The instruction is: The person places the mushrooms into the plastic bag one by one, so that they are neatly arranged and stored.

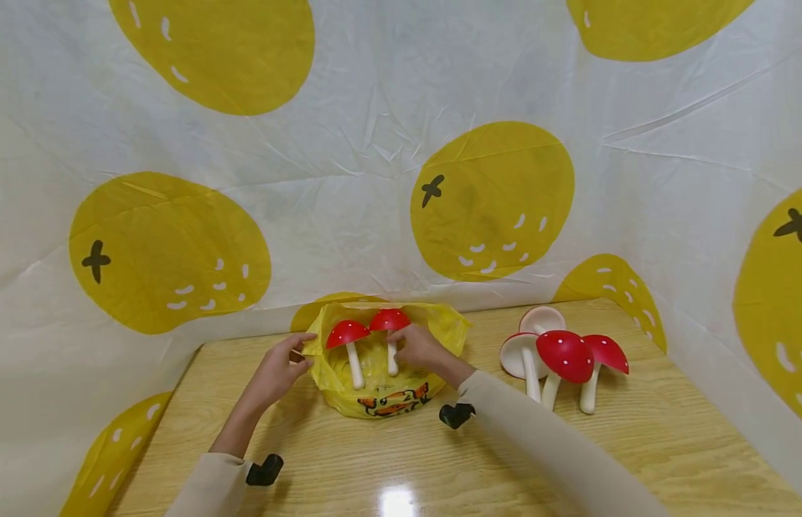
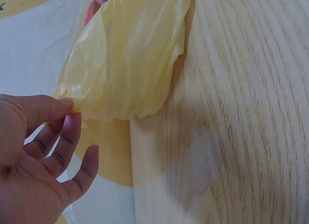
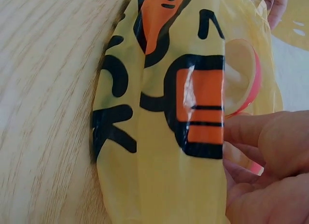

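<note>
- Bag of thin printed yellow plastic (image 1: 342, 403), near the far edge of the wooden desk (image 1: 336, 467); left hand (image 1: 278, 368) pinches its left rim.
- Right hand (image 1: 423, 347), nearer, pinches a red-capped, white-stemmed mushroom (image 1: 388, 320) inside, stem toward the near edge.

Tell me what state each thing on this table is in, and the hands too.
Left hand: pinching the edge of the yellow bag.
Right hand: holding the right bagged mushroom by its stem.
Yellow bag: mouth open, crumpled.
Left bagged mushroom: inside, in neither hand.
Loose mushrooms: four, grouped on the table, two showing pale undersides, two red tops.
</note>
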Demonstrator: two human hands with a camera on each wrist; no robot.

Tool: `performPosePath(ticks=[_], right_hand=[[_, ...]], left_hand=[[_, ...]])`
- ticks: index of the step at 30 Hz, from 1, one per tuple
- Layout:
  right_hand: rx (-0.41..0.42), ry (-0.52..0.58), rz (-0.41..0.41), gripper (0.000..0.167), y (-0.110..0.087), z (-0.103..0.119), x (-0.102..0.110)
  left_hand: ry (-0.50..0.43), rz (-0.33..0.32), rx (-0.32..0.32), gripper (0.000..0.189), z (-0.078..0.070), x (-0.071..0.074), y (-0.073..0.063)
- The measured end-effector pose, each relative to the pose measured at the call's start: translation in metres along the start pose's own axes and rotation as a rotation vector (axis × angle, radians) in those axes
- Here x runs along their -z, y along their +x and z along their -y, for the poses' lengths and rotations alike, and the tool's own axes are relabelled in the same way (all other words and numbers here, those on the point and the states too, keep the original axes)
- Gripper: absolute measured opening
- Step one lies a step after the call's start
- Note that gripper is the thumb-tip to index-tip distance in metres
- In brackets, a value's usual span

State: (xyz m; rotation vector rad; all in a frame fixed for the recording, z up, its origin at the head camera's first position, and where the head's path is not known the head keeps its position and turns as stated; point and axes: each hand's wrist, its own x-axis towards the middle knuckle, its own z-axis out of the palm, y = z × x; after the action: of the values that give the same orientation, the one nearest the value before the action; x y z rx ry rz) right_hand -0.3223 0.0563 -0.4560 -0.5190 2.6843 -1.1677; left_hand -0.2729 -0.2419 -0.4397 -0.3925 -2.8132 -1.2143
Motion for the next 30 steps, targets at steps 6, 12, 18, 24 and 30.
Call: performPosePath(ticks=[6,12,18,24,30], right_hand=[[-0.007,0.020,0.054,0.043,-0.004,0.003,0.005],[-0.016,0.037,0.093,0.043,-0.010,0.006,0.010],[-0.009,0.045,0.127,0.038,-0.016,0.009,0.014],[0.040,0.138,0.207,0.041,-0.030,0.012,0.029],[0.077,0.204,0.209,0.041,-0.047,0.017,0.048]], left_hand=[[0.005,-0.001,0.001,0.046,-0.001,0.001,0.000],[0.007,-0.001,-0.001,0.046,-0.002,0.001,0.000],[0.006,0.003,0.009,0.047,-0.002,0.001,-0.001],[0.003,0.002,0.010,0.047,-0.002,0.002,-0.002],[0.008,-0.001,-0.005,0.047,-0.003,0.003,-0.003]])
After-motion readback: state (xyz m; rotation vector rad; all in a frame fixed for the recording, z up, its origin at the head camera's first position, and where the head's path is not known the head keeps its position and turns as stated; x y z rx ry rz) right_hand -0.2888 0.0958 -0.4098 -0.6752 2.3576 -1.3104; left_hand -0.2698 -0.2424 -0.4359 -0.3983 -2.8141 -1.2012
